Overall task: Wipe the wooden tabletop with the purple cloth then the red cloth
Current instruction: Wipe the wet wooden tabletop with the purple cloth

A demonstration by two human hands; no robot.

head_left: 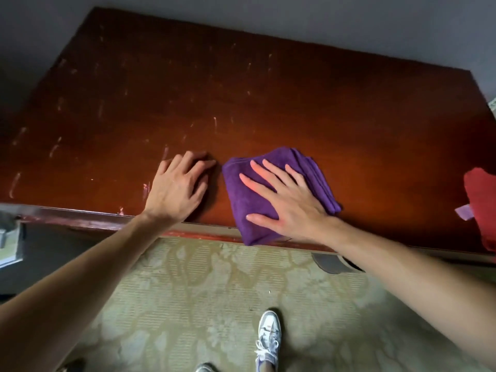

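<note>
**Two flat hands, one folded purple cloth at the near edge**

Folded into a thick pad, the purple cloth [271, 194] lies on the wooden tabletop [241, 103] at its near edge, right of centre, with its lower corner hanging a little past the rim. Several layers show as stacked folds along its right side.

The right hand [288, 201] lies palm down on top of the cloth — fingers spread wide and straight, thumb out to the left, nothing pinched or gathered. The fingers point up and to the left across the pad, and the heel of the hand sits over the cloth's lower right part.

The left hand [178, 185] rests palm down on the bare wood just beside the cloth, to its left, apart from it by a narrow strip of tabletop. Its fingers are loosely extended and close together, tips angled toward the cloth; it holds nothing.

Farther right, well apart from both hands, the red cloth [481, 205] lies bunched at the frame's right edge, partly cut off, with a small pale purple tag [463, 212] at its left side.

The tabletop is dark reddish brown and glossy — pale scuffs and scratches are scattered over its left half, while the right half looks smoother. Its near edge shows worn red paint.

Below the table is a pale patterned carpet [214, 304], and a white laced shoe [268, 336] stands on it near the bottom of the view
</note>
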